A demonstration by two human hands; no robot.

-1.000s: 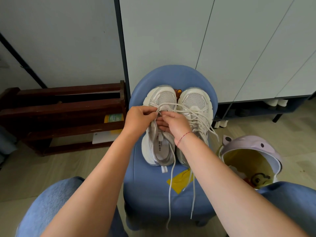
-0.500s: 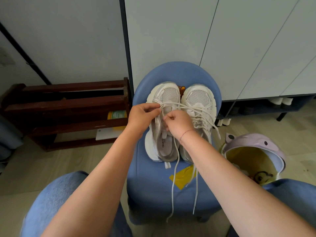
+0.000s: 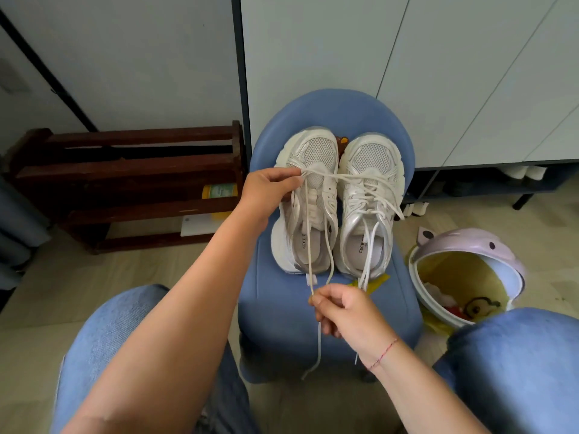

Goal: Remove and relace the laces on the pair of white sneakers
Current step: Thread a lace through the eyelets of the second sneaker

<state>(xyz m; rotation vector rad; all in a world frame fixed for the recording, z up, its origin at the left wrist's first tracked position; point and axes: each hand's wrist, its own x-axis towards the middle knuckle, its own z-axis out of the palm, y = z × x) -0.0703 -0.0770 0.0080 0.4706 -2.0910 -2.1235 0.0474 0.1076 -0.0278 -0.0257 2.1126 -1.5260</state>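
Pinching at both ends

The right hand (image 3: pixel 347 311) pinched the flat white shoelace (image 3: pixel 308 239) below the heels; the left hand (image 3: pixel 269 189) pinched it at the front eyelets of the left white mesh sneaker (image 3: pixel 313 151), which stood beside its laced mate (image 3: pixel 372 158) on a blue padded stool (image 3: pixel 282 308).
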